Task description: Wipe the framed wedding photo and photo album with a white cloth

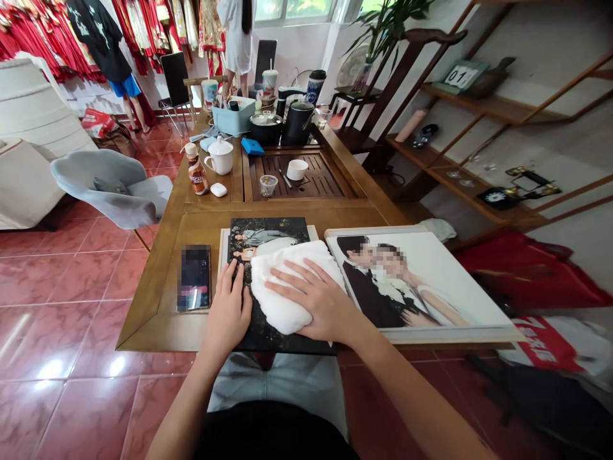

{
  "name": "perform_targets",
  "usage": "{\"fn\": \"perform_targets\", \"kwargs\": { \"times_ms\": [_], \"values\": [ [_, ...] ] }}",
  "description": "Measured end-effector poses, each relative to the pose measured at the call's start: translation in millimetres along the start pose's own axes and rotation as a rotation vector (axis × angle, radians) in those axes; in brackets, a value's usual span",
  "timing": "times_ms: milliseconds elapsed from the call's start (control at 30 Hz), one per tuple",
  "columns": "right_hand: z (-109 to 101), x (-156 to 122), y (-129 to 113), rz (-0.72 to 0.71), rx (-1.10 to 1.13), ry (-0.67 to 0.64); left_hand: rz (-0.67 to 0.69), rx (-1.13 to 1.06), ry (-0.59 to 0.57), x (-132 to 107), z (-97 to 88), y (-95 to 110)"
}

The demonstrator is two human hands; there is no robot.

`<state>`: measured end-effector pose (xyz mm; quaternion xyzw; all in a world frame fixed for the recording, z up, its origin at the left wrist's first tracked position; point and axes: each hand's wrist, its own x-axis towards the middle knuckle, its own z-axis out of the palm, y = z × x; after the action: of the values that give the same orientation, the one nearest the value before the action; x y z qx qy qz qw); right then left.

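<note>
A dark photo panel [266,237] lies flat at the near edge of the wooden table [158,300]. My left hand [228,313] rests flat on the panel's left edge, fingers stretched out. My right hand [322,300] presses flat, fingers spread, on a white cloth [278,287] that lies on the panel. To the right lies a large white-framed photo print [445,281] of two people.
A phone [194,278] lies left of the panel. Farther back stand a bottle [196,170], white teapot [220,155], earbud case [218,190], tea tray [311,176] with cups, kettles and a blue bin. A grey chair [112,185] is left, shelves right. People stand by red garments behind.
</note>
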<state>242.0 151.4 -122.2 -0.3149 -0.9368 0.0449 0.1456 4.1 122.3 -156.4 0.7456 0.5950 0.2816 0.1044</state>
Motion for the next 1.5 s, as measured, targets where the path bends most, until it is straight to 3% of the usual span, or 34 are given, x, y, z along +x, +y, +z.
{"fn": "perform_targets", "kwargs": {
  "times_ms": [233,600,967,1300,1500],
  "values": [
    [-1,23,21,0.086,-0.014,-0.013,-0.010,-0.007,-0.014,0,-0.9,1],
    [1,-14,-16,0.006,-0.008,0.009,-0.006,0.001,0.000,0,-0.1,1],
    [0,17,10,0.110,-0.011,0.004,-0.007,-0.025,0.003,0,0.4,0],
    [1,-14,-19,0.005,-0.009,0.008,-0.003,-0.012,0.007,0,0.7,0],
    [-2,-3,-8,0.037,0.041,-0.032,-0.010,-0.018,-0.006,0,-0.8,0]
  ]
}}
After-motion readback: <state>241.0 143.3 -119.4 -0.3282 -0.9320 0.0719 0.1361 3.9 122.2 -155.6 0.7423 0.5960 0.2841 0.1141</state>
